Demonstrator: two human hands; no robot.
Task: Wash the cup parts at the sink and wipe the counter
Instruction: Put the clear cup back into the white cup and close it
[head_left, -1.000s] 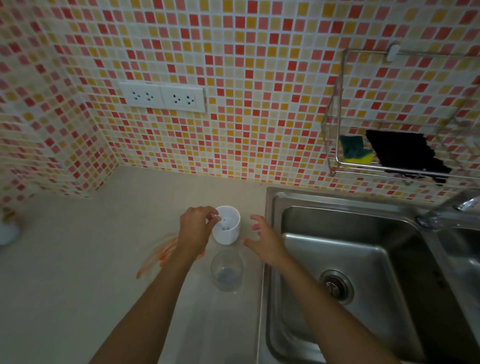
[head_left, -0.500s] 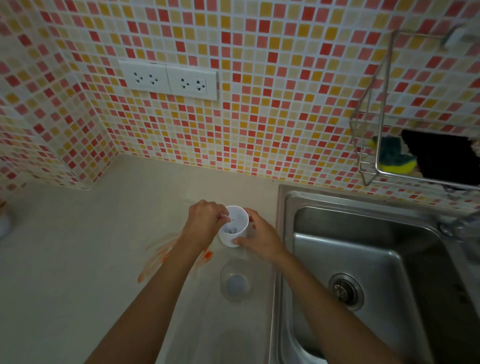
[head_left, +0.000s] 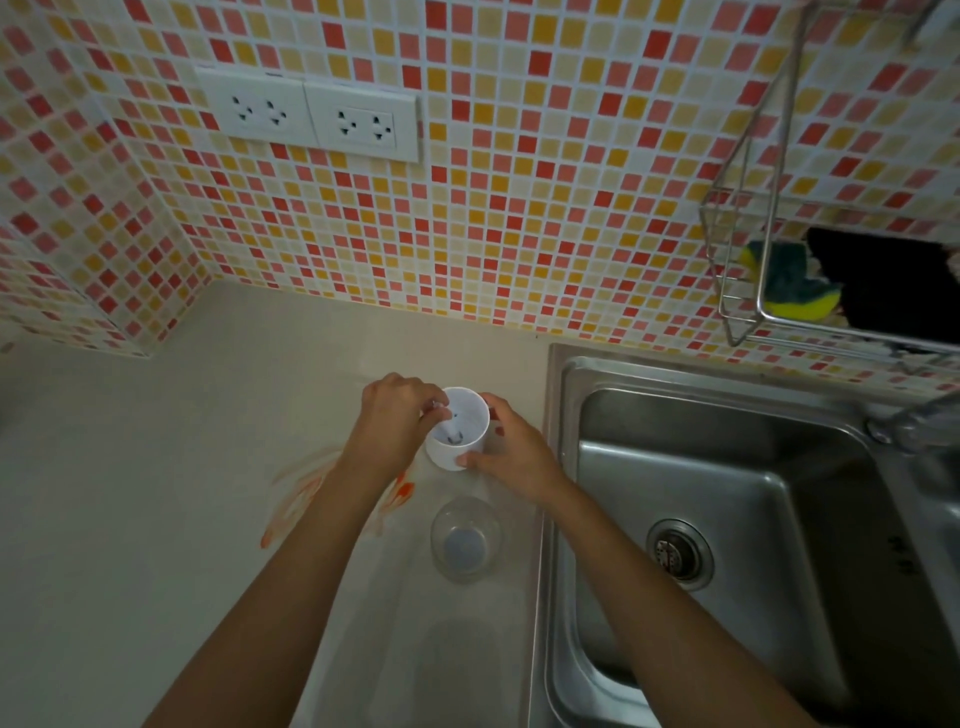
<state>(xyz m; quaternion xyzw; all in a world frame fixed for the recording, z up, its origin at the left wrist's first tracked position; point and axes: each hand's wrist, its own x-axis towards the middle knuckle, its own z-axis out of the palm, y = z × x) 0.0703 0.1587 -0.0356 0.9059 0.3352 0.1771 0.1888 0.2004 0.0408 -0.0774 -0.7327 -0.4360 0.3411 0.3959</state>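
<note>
A white cup part (head_left: 460, 439) stands on the beige counter (head_left: 156, 493), just left of the steel sink (head_left: 727, 493). My left hand (head_left: 392, 421) pinches its left rim, fingertips reaching inside toward a small dark piece at the bottom. My right hand (head_left: 511, 449) grips the cup's right side, thumb near its base. A clear cup part (head_left: 465, 540) stands on the counter just in front of the white one, untouched. An orange smear (head_left: 306, 493) stains the counter beneath my left wrist.
A wire rack (head_left: 753, 291) on the tiled wall holds a green-and-yellow sponge (head_left: 795, 291) and a black cloth (head_left: 904, 291). The faucet (head_left: 914, 421) sits at the sink's right rear. Two wall sockets (head_left: 311, 114) are above the counter.
My right hand moved from beside the white cup part onto its right side. The left hand kept its pinch on the rim. The view shifted left and closer.
</note>
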